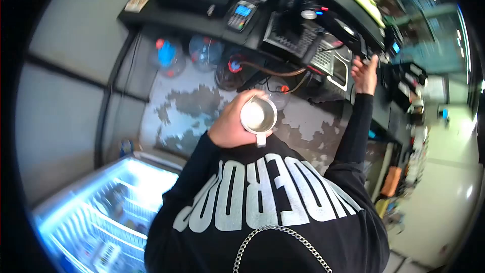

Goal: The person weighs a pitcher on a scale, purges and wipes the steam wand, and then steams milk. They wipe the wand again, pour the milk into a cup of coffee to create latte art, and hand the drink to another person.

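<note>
Low and close to the chest, a metal pitcher (259,115) sits in the left hand (230,124) — the grip is wrapped around its side, the mouth facing up and the small handle pointing toward the wearer. Its inside looks pale, though whether that is liquid or shine I cannot tell. The right hand (365,75) reaches well away from it, fingers bent beside black equipment (353,40) on the far right; blur hides whether that grip is pinching a part or just resting near it. Just left of that hand is a metal grate (323,58). Farther left, a card terminal (242,12) lies on the dark surface (202,29), with large clear bottles (206,55) beneath — and a brightly lit case (146,172) glows at lower left.
</note>
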